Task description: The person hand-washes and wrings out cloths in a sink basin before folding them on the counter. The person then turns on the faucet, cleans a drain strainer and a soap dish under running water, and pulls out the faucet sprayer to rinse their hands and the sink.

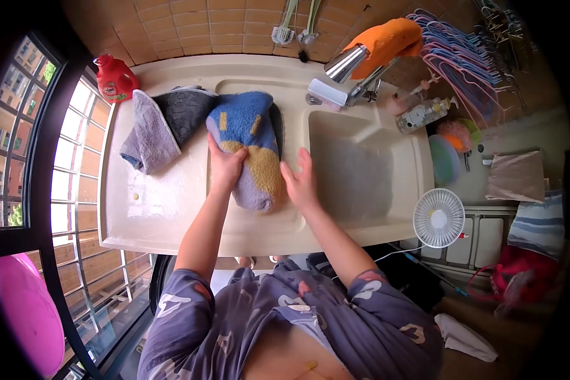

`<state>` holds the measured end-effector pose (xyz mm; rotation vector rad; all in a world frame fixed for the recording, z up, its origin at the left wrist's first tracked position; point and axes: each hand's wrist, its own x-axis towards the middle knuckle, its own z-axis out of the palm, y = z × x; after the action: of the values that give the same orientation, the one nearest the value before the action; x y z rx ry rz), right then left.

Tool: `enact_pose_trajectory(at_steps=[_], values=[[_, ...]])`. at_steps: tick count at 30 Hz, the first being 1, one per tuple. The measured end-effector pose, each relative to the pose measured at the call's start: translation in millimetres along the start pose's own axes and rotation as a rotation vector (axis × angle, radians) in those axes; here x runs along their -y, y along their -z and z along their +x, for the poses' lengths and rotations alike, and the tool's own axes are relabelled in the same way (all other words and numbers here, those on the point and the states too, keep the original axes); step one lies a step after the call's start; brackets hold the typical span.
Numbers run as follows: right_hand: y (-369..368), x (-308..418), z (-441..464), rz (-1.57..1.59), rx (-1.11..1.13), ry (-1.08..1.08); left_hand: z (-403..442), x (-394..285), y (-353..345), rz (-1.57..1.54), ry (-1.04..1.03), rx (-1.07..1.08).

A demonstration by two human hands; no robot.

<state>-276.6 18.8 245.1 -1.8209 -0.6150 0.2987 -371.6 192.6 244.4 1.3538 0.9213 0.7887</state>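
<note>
A folded fuzzy towel (246, 126), blue at the top, mustard yellow in the middle and lavender below, lies on the pale washing counter (190, 223). My left hand (227, 163) grips its left edge, thumb across the top. Just off the towel's right side, my right hand (301, 182) is open with fingers apart, holding nothing. A dark edge of cloth shows beneath the towel at the right. To the left lie a folded lavender cloth (147, 136) and a dark grey cloth (187, 113), which meets the towel.
Right of the towel is the sink basin (354, 171), with an orange cloth (386, 41) draped over the faucet (345, 63). A red detergent bottle (115, 79) stands at the back left. Pump bottles (418, 115), hangers (462, 57) and a small white fan (438, 218) are at right.
</note>
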Motion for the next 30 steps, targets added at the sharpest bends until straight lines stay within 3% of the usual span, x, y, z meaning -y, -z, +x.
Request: enact_pose_trajectory(at_steps=[2, 5, 6, 8, 9, 11, 16, 18, 19, 20, 22, 23, 24, 26, 27, 28, 30], values=[[-20.2, 51.7, 14.3, -0.178, 0.217, 0.312, -1.6, -1.8, -4.4, 0.234, -0.057, -0.064], [-35.4, 66.1, -43.3, -0.657, 0.441, 0.439, -7.4, -3.4, 4.1, 0.382, -0.087, -0.09], [-31.4, 54.1, -56.8, -0.651, 0.435, 0.437, -4.4, -1.3, 13.5, 0.388, -0.092, -0.086], [-17.2, 20.1, -74.4, -0.772, 0.474, 0.537, -6.7, 9.4, 36.3, 0.917, -0.637, 0.109], [-15.5, 9.1, -71.2, -0.771, 0.476, 0.524, -18.0, 11.2, 40.3, 1.006, -0.62, 0.236], [-17.4, -7.7, -54.2, -0.677, 0.405, 0.71, -13.5, 14.7, 39.5, 0.941, -0.633, 0.261], [-24.4, -2.4, -6.5, -0.553, 0.255, 0.86, 9.0, 5.9, 25.8, 0.964, -0.575, 0.269], [-17.8, 7.9, 5.6, -0.44, 0.402, 0.68, 11.4, -3.9, 20.1, 0.93, -0.459, 0.237], [-13.4, 18.3, 13.4, -0.333, 0.471, 0.582, 22.6, 14.1, 21.7, 0.982, -0.576, 0.268], [-7.1, 28.6, 22.4, -0.339, 0.467, 0.587, 25.4, 31.5, 25.0, 0.976, -0.582, 0.267], [8.4, 43.2, 36.2, -0.33, 0.697, 0.395, 24.0, 27.6, 28.2, 0.877, -0.565, 0.407], [15.0, 44.0, 39.3, -0.281, 0.759, 0.315, 17.9, 23.1, 36.3, 0.85, -0.731, 0.51], [21.3, 42.7, 42.7, -0.285, 0.758, 0.32, -8.3, -2.9, 39.3, 0.711, -0.403, 0.421], [31.4, 37.6, 46.0, -0.002, 0.923, 0.019, -37.0, -18.4, 53.8, 0.792, -0.676, 0.462], [34.3, 44.3, 46.2, 0.101, 0.951, -0.186, -43.8, -29.2, 51.8, 0.793, -0.669, 0.461], [34.6, 46.2, 47.7, 0.105, 0.954, -0.193, -51.8, -40.6, 46.2, 0.733, -0.763, 0.443], [32.4, 44.4, 53.4, 0.223, 1.063, -0.481, -56.9, -38.0, 44.9, 0.675, -0.847, 0.438]])
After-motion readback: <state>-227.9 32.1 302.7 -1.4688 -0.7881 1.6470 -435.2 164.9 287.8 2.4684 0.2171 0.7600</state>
